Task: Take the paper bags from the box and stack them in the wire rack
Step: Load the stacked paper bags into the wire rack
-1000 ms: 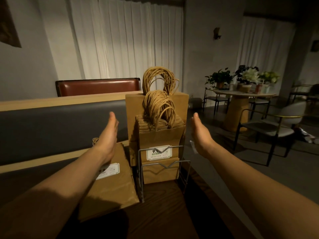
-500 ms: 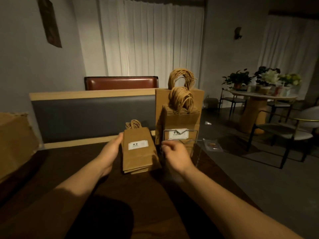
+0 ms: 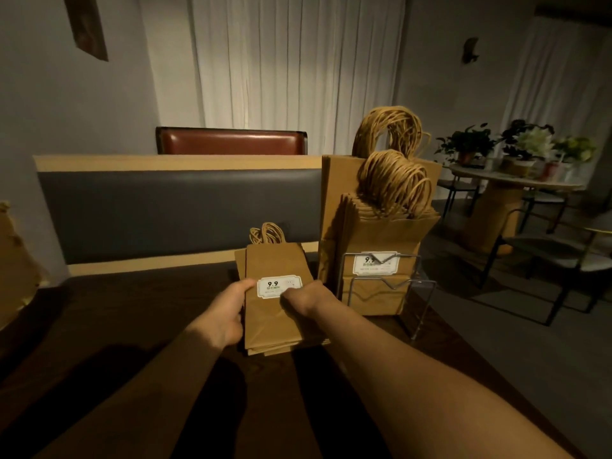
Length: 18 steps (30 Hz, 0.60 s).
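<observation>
Paper stack: flat on desk, loose, fanned at bottom.
Left hand: grips stack's edge.
Right hand: curled onto stack.
Risk: bags slipping apart; handles snagging rack.

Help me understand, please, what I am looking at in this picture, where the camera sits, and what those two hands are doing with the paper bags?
There is no machine here: a person wears a camera on the head, so this one picture looks forward and down along both forearms. The left hand and the right hand grip a small flat stack of paper bags from either side; it lies on the dark wooden table. The top bag bears a white label reading 9.9. To its right stands the wire rack, already holding many upright bags with twisted paper handles bunched on top. At the far left edge shows what may be the box. Behind are a padded bench back, curtains and another table with plants.
</observation>
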Motion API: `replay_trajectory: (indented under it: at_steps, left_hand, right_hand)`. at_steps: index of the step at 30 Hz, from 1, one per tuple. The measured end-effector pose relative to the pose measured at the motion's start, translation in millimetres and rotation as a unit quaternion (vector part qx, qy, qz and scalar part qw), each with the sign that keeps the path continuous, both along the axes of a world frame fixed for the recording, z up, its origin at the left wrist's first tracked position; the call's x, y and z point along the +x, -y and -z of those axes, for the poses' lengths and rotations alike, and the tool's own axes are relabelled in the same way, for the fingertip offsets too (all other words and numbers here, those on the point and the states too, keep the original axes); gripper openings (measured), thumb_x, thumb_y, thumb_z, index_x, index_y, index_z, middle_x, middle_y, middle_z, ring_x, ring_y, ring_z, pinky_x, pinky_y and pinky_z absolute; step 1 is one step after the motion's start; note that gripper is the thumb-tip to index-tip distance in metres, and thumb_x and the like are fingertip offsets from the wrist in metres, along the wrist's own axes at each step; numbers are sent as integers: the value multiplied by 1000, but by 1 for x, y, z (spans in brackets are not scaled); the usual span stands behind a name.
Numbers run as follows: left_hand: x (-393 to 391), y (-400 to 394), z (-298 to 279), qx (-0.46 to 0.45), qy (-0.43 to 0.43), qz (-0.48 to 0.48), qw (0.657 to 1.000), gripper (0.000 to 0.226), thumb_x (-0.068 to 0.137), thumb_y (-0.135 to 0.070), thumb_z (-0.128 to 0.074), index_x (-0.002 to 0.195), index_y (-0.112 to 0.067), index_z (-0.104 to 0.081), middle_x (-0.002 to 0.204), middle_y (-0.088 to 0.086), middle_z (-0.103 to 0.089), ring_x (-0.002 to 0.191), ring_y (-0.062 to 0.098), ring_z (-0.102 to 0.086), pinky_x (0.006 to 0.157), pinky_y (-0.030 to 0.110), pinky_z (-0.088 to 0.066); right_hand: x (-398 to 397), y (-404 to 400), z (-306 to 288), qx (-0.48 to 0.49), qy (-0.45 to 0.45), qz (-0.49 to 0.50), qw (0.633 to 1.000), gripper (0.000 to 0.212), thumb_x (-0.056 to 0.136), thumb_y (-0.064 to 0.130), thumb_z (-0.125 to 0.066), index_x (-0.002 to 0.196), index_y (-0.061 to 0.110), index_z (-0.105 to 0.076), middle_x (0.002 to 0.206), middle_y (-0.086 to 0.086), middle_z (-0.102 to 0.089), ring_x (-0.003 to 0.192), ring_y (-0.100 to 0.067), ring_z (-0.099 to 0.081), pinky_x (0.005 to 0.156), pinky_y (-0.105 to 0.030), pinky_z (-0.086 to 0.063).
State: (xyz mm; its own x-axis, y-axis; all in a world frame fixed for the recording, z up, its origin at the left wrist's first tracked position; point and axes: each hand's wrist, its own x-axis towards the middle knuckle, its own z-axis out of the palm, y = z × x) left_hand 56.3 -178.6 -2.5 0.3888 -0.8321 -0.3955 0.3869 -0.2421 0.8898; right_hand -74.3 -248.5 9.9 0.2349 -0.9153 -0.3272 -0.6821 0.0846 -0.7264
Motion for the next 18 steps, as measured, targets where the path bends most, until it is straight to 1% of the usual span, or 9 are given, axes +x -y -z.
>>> replay_trajectory:
  at_steps: [3, 5, 8, 10, 12, 14, 15, 17, 18]
  left_hand:
    - [6, 9, -1, 23, -15, -5, 1000, 26, 94, -28, -64, 114, -12, -68, 110, 17, -72, 95, 32, -70, 76, 46, -57]
    - [11, 11, 1, 36, -20, 10, 999, 29, 93, -27, -66, 116, -11, -68, 109, 17, -73, 94, 32, -71, 74, 46, -57]
    - [13, 1, 0, 59, -11, 36, 998, 33, 89, -29, -71, 114, -8, -71, 102, 20, -75, 95, 35, -71, 89, 48, -56]
    - [14, -14, -2, 67, 2, 61, 996, 36, 87, -27, -73, 116, -5, -70, 104, 21, -75, 96, 36, -71, 95, 50, -54]
    - [12, -38, -2, 49, -3, 73, 996, 39, 87, -22, -73, 121, -4, -66, 107, 23, -73, 96, 37, -71, 89, 51, -56]
    - [6, -71, -3, 2, 1, 51, 999, 39, 86, -18, -73, 122, -5, -64, 106, 22, -74, 92, 36, -73, 74, 47, -61]
    - [1, -86, -3, -25, 22, 27, 999, 41, 83, -18, -76, 122, -8, -64, 104, 20, -75, 90, 35, -74, 69, 45, -61]
    - [-12, -123, -2, -88, 73, -27, 993, 54, 73, -19, -81, 124, -13, -63, 105, 15, -76, 93, 33, -74, 75, 44, -59]
    - [-20, -136, -5, -128, 89, -42, 987, 58, 71, -18, -80, 126, -13, -61, 109, 15, -75, 97, 33, -73, 80, 45, -58]
  right_hand:
    - [0, 1, -1, 4, -9, -3, 1000, 87, 92, 53, -56, 155, 9, -17, 151, -13, -43, 132, -33, -48, 107, -42, -43]
    - [-4, -3, 0, -5, -9, -9, 1000, 87, 92, 55, -54, 155, 8, -18, 152, -13, -42, 133, -34, -46, 108, -42, -41]
    - [-10, -18, 6, -11, 38, -22, 999, 85, 87, 57, -57, 151, 10, -28, 146, -12, -47, 129, -33, -49, 108, -44, -42]
    - [-16, -37, 12, -5, 78, -35, 996, 84, 84, 57, -60, 149, 13, -32, 142, -9, -51, 126, -31, -52, 107, -46, -44]
    - [-21, -57, 18, 12, 117, -43, 992, 90, 75, 58, -66, 147, 15, -35, 139, -7, -53, 123, -28, -55, 104, -45, -47]
    - [-30, -76, 20, 40, 164, -46, 985, 108, 57, 62, -75, 148, 19, -36, 139, -6, -53, 120, -27, -58, 99, -45, -52]
    - [-35, -83, 20, 58, 195, -46, 978, 115, 53, 60, -81, 150, 21, -33, 139, -6, -54, 118, -26, -60, 96, -45, -55]
    - [-48, -102, 17, 93, 266, -76, 956, 119, 61, 41, -90, 156, 21, -21, 139, -7, -57, 114, -23, -64, 86, -39, -59]
    - [-56, -106, 14, 94, 301, -101, 944, 113, 67, 29, -91, 156, 19, -21, 136, -7, -61, 111, -22, -66, 82, -35, -59]
